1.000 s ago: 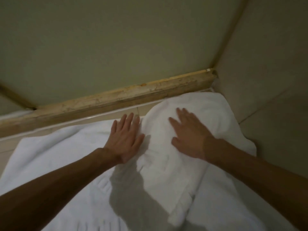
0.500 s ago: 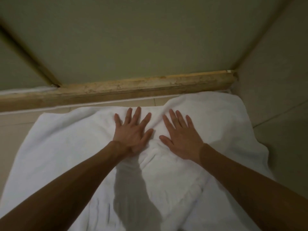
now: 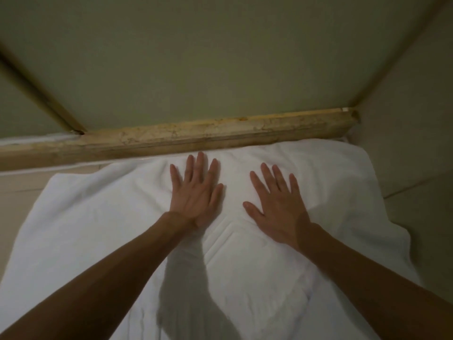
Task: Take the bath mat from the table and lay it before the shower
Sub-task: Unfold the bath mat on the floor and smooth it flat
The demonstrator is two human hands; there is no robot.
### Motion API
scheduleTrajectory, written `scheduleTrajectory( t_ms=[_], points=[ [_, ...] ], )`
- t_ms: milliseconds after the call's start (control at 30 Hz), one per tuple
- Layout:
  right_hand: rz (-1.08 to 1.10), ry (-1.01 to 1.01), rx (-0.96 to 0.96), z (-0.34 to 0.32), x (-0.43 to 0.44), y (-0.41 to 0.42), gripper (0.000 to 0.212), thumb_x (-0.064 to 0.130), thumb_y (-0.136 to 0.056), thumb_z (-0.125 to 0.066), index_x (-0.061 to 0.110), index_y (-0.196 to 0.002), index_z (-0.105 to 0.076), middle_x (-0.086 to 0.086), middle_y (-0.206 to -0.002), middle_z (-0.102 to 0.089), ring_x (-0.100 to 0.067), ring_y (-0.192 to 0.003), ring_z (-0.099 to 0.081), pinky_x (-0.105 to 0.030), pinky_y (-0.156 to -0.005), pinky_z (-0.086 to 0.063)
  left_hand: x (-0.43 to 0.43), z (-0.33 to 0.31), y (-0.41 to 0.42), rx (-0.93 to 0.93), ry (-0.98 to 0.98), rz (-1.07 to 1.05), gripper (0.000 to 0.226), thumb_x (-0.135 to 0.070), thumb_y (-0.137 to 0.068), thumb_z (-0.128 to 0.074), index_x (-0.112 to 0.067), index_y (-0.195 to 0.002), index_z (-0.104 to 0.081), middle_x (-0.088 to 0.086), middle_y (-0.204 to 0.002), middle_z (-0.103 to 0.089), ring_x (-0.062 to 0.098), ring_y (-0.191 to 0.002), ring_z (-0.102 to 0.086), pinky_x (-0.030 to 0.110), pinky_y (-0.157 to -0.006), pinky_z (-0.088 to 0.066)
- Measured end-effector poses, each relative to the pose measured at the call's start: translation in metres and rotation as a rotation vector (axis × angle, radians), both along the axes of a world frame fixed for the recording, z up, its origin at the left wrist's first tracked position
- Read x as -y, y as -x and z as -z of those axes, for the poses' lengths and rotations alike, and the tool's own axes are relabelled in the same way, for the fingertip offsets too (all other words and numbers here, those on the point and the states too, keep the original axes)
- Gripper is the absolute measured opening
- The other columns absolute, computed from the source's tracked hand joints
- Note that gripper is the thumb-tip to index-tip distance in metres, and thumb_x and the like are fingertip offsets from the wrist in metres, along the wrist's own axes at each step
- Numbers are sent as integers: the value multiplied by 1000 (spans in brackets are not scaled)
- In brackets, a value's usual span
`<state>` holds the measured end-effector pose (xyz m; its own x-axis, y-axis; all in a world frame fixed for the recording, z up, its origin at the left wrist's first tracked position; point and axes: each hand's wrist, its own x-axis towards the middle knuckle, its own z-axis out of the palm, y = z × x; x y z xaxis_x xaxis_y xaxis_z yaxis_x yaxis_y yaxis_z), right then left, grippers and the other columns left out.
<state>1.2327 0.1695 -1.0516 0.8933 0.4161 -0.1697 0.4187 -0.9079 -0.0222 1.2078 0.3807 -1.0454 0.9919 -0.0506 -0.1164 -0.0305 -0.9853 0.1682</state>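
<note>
1 bath mat; 2 flat on it: left hand, right hand.

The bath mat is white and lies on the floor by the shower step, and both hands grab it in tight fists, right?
Not fists. In the head view the left hand and the right hand press flat on the white bath mat with straight, spread fingers. The rest holds: it lies on the floor by the shower step.

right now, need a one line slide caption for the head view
Left hand and right hand press flat on the white bath mat laid against the shower's stone threshold.
</note>
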Motion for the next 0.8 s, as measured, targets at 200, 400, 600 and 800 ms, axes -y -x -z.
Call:
scheduleTrajectory(
  t_ms=[200, 400, 600, 800],
  points=[
    [-52, -55, 5, -8, -11, 13, 76, 65, -87, -5, 24, -151, 1, -10, -159, 7, -29, -146, 9, -50, -116, 5, -26, 0, 48, 10, -41, -182, 75, -70, -83, 8, -34, -148, 17, 6, -155, 29, 27, -140, 30, 57, -108, 23],
    [-48, -54, 12, -3, -29, 22, 72, 62, -90, -11, 24, -151, -7, -12, -159, 1, -30, -146, 3, -52, -116, 0, -47, 4, 48, -55, -47, -289, 77, -72, -83, 1, -34, -149, 14, 6, -158, 20, 30, -143, 22, 63, -111, 11],
    [-49, -3, 12, -2, -29, 18, 73, 63, -88, 0, 26, -151, -2, -11, -160, 2, -31, -146, 3, -53, -116, -3, -50, 4, 44, -68, -27, -253, 76, -73, -83, 0, -36, -148, 16, 4, -157, 22, 30, -142, 25, 63, -110, 13],
    [-28, 74, -28, -14, -32, 26, 72, 61, -89, 0, 25, -150, 8, -11, -159, 11, -31, -145, 8, -51, -116, -2, -73, -10, 71, -60, 18, -292, 78, -71, -84, -6, -33, -149, 14, 7, -158, 21, 30, -142, 26, 58, -109, 18]
  ],
)
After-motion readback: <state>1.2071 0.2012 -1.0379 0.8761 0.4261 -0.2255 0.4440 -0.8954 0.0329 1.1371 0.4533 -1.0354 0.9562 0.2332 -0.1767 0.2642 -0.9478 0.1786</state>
